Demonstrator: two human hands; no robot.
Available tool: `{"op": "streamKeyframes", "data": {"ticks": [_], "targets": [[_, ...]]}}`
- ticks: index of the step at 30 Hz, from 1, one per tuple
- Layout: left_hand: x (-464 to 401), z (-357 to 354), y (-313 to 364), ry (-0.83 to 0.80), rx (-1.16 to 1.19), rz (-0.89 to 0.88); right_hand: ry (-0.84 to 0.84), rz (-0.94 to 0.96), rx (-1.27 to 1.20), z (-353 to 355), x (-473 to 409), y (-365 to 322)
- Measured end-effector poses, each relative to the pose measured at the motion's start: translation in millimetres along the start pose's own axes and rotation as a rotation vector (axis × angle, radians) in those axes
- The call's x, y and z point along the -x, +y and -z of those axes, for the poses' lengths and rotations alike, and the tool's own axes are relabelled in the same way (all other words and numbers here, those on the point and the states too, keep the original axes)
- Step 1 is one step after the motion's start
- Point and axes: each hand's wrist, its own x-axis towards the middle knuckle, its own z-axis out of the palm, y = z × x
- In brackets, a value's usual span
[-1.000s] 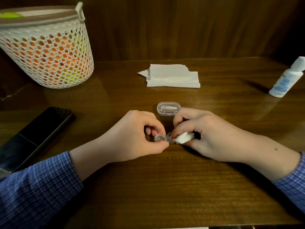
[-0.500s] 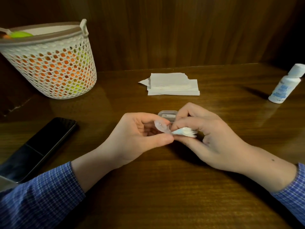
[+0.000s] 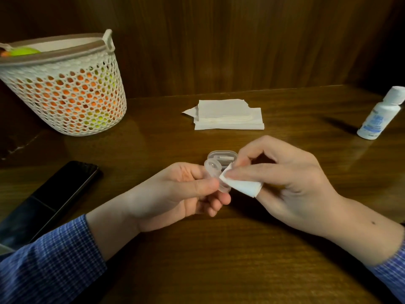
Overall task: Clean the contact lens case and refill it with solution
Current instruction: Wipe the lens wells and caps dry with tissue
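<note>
Cleaning underway — left hand (image 3: 175,194) grips the lens case (image 3: 215,175), right hand (image 3: 282,183) pinches a tissue (image 3: 241,186) against it — solution bottle (image 3: 380,114) capped, refill pending.

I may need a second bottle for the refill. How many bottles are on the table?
1: a white bottle standing capped at the table's far right edge. The basket could hide others.
</note>
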Motion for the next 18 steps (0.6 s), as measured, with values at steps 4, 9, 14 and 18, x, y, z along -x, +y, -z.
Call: {"op": "streamKeyframes", "data": {"ticks": [4,9,14,18], "targets": [[0,1,3,-0.099,0.062,0.104,-0.088,0.043,-0.019,-2,1,2],[0,2,5,-0.127,0.087,0.216,-0.193,0.076,0.056,-5,1,0],[2,2,5,-0.058,0.044,0.221,-0.313,0.035,0.048,-3,-3,-7],[4,-4,-2,0.059,-0.04,0.122,-0.37,-0.098,0.004,-1,-1,-8]]}}
